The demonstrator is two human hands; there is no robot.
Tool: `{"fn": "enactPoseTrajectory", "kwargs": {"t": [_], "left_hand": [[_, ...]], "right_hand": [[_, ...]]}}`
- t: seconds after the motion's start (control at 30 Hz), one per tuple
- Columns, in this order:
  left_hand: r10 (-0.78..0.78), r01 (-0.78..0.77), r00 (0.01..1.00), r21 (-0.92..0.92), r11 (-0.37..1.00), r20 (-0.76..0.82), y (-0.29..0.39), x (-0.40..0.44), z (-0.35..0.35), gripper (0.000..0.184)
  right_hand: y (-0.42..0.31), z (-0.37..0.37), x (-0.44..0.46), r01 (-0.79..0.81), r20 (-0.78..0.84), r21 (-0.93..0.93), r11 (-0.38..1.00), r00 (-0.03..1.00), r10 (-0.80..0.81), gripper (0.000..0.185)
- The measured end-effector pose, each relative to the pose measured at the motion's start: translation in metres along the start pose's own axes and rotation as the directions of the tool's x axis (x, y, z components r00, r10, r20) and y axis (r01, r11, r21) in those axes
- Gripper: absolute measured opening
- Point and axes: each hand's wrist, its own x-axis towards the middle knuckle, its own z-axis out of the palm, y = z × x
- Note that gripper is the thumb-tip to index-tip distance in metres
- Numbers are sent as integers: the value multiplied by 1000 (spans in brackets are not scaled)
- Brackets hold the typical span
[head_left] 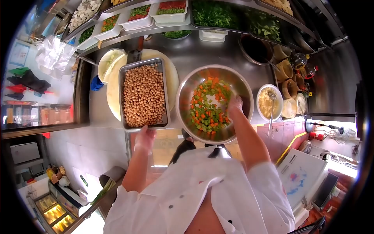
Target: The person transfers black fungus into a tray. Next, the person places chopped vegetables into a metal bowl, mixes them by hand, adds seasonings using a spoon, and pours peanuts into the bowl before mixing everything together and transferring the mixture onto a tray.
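A metal tray [167,97] full of brown peanuts [144,95] rests on a round cutting board [172,74]. My left hand [145,139], in a thin clear glove, grips the tray's near edge. To the right stands a large steel bowl [186,80] with diced orange carrot and green vegetable pieces [210,103] spread over its bottom. My right hand [235,106] is inside this bowl, against its right side beside the diced vegetables. Its fingers are mostly hidden, so whether it holds anything cannot be told.
A white bowl of pale yellowish food [269,102] with a spoon [271,117] stands at right, near several seasoning containers [289,89]. Behind it sits a pot of dark liquid [255,46]. Tubs of chopped vegetables [171,17] line the back shelf. A blue cloth [96,83] lies left.
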Motion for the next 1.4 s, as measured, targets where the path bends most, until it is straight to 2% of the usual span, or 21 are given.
{"fn": "enactPoseTrajectory", "kwargs": {"t": [0.03, 0.1, 0.2, 0.37, 0.47, 0.53, 0.57, 0.6, 0.63, 0.67, 0.77, 0.87, 0.9, 0.93, 0.97, 1.03, 1.1, 1.17, 1.33, 1.37, 1.4], "left_hand": [[-7, 5, 1000, -93, 996, -22, 0, 4, 2, 14], [-50, 39, 996, -139, 990, -77, -1, 12, 3, 13], [-59, 43, 994, -154, 987, -96, -8, 29, -6, 11], [15, -39, 989, -159, 986, -148, -17, 27, -15, 11], [-5, -67, 982, -370, 927, -191, -14, 15, -22, 9], [-38, -55, 967, -349, 936, -253, -12, 11, -42, 11], [-131, 19, 960, -406, 913, -249, 29, -38, 0, 15], [-85, 3, 986, -498, 867, -142, 36, -52, 1, 14], [-78, -10, 987, -533, 846, -142, 34, -55, -8, 28], [-24, 5, 999, -551, 835, -27, 19, -50, -39, 34], [263, -226, 965, -536, 813, -8, 43, -105, 1, 27], [261, -245, 964, -534, 809, -48, 73, -139, 10, 25], [266, -264, 961, -539, 800, -76, 84, -143, 13, 25], [296, -247, 955, -513, 822, 13, 107, -167, 37, 29], [320, -247, 946, -533, 809, 47, 127, -186, 62, 43], [431, -301, 884, -484, 821, 181, 162, -213, 90, 61], [556, -458, 825, -461, 761, 98, 193, -240, 145, 73], [600, -472, 784, -476, 742, 158, 223, -256, 165, 73], [689, -548, 636, -425, 720, 347, 304, -265, 257, 49], [699, -562, 605, -417, 714, 381, 321, -267, 274, 44], [737, -610, 615, -422, 671, 282, 340, -231, 280, 36]], "right_hand": [[2, 3, 5, 4, -15, 18, 1000, 1000, -4, 64], [3, 3, 12, -79, 18, 143, 987, 997, 77, 59], [57, 10, 100, 98, -18, -116, 988, 995, -100, 58], [22, -4, 52, 49, 90, -117, 992, 995, -38, 63], [2, -2, 28, -45, 125, 8, 999, 991, 44, 67], [-1, -6, 22, -138, 168, 135, 981, 979, 114, 66], [16, -5, 43, -49, 146, 92, 995, 989, 35, 65], [32, -2, 64, 43, 121, 48, 998, 991, -48, 64], [35, -4, 65, 54, 133, 45, 998, 989, -60, 63], [34, -3, 62, 61, 143, 42, 997, 987, -67, 63], [5, -8, 24, -30, 130, 46, 998, 991, 24, 56], [-16, -13, 0, -129, 132, 3, 992, 983, 128, 56], [-12, -13, 10, -92, 147, -8, 996, 985, 92, 56], [3, -11, 31, -51, 165, -16, 999, 985, 53, 57], [21, -6, 53, -11, 183, -21, 1000, 983, 15, 58], [58, 3, 99, 198, 172, -285, 938, 973, -153, 59], [92, 14, 145, 269, 208, -330, 905, 956, -208, 59], [132, 34, 200, 329, 255, -359, 873, 935, -248, 60], [192, 70, 283, 460, 343, -539, 705, 885, -315, 66], [173, 60, 259, 516, 410, -671, 533, 856, -313, 71], [150, 49, 231, 565, 498, -797, 215, 815, -295, 76]]}}
